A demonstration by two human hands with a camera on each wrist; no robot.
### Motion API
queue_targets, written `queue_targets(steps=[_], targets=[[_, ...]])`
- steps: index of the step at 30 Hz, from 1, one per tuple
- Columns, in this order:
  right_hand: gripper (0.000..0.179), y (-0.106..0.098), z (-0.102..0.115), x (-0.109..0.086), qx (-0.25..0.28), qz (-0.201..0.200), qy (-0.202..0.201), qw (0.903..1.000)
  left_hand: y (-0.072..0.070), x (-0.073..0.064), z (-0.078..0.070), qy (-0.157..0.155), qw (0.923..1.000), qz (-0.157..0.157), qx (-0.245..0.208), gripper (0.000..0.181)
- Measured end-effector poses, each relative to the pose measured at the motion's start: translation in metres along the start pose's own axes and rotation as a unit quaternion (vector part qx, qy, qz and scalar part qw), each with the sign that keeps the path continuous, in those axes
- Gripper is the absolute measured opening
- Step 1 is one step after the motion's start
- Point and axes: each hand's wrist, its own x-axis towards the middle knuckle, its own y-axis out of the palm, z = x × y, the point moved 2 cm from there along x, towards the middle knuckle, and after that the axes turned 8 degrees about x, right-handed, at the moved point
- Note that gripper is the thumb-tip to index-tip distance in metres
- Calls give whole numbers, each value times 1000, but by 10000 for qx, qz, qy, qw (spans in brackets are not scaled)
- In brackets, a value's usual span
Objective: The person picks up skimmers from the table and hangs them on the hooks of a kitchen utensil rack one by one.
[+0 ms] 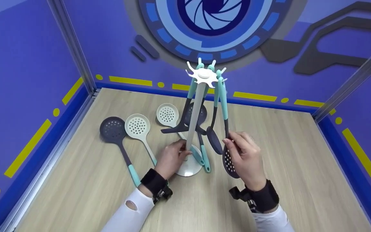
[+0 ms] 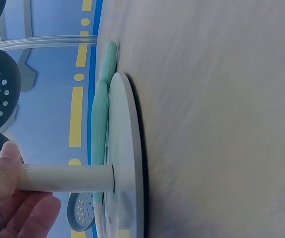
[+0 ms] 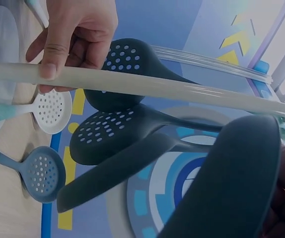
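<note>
A white utensil stand with a round base (image 1: 188,170) and a hooked top (image 1: 204,75) stands upright on the table. My left hand (image 1: 172,158) grips its pole (image 2: 68,177) low down, just above the base. Several dark utensils with teal handles hang from the hooks, including a turner (image 1: 174,130) and a spoon (image 1: 214,140). At the right side hangs a dark skimmer (image 1: 230,164); my right hand (image 1: 246,158) pinches it at the neck, its handle up by a hook. In the right wrist view the right hand is mostly cut off at the edge.
Left of the stand lie a dark skimmer (image 1: 112,129) and a white skimmer (image 1: 137,126). Another white skimmer (image 1: 167,114) lies behind. Teal handles (image 1: 206,159) lie beside and over the base. Blue walls (image 1: 27,80) enclose the table's back and sides.
</note>
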Motion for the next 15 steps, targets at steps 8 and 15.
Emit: queue_targets(steps=[8, 15], targets=[[27, 3, 1, -2, -11, -34, 117, 9999, 1, 0, 1, -18, 9999, 54, -100, 24], [30, 6, 0, -3, -93, 62, 180, 9998, 2, -1, 1, 58, 9998, 58, -188, 26]])
